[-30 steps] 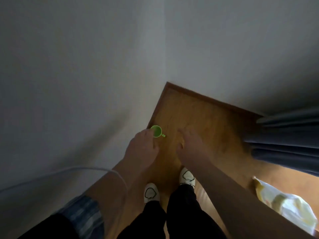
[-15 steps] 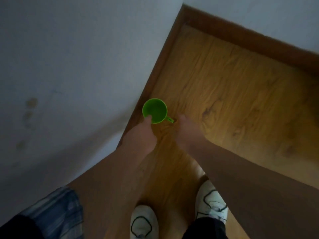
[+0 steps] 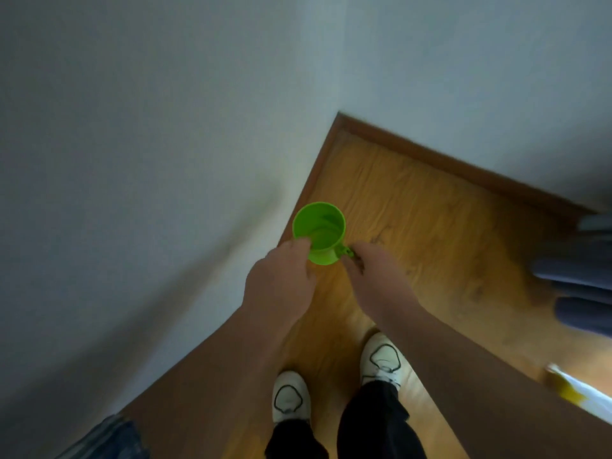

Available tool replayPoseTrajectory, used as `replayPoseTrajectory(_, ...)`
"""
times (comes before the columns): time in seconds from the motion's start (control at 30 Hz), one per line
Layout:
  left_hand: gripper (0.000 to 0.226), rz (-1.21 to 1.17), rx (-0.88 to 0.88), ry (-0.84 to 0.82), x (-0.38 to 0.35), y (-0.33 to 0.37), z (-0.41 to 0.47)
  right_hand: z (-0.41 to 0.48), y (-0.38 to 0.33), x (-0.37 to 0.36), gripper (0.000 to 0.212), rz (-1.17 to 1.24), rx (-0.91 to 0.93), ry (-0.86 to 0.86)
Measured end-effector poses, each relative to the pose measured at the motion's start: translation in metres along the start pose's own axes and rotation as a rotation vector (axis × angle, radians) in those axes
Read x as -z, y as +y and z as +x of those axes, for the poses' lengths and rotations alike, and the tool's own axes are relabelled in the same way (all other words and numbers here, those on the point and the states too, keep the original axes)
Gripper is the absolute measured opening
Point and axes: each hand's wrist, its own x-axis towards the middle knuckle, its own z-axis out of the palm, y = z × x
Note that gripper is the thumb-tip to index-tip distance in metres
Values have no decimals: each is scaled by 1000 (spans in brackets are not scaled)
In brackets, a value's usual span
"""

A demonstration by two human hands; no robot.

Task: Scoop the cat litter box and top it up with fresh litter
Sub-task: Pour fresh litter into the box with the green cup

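Fingers of left hand [image 3: 281,283]: curled round the near wall of the green cup [image 3: 319,233], thumb at its rim.
Fingers of right hand [image 3: 377,276]: bent at the cup's handle, touching it; whether they grip it is too blurred to tell.
Cup: upright, between both hands, over the wooden floor [image 3: 414,210] beside the wall [image 3: 165,160].
Below: white shoes [image 3: 289,395].

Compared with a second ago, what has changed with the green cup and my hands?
The green cup has come up off the floor. The left hand now grips its side and the right hand pinches its handle; a second ago both were only reaching. The shoes stay planted.
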Motion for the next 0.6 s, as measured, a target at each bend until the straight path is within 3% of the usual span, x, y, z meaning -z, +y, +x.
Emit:
replayPoseTrajectory(0.2,48,-273,-146,150,210,95,-125,-169,-142,172,8,-73,73,111)
replayPoseTrajectory(0.37,58,-479,-234,248,364,171,-227,-318,-244,296,7,-73,128,359)
replayPoseTrajectory(0.47,68,-562,-321,155,420,204,-274,-404,-285,344,7,-70,117,494)
replayPoseTrajectory(0.6,74,-687,-519,-96,463,248,-327,-500,-312,370,8,-27,75,647)
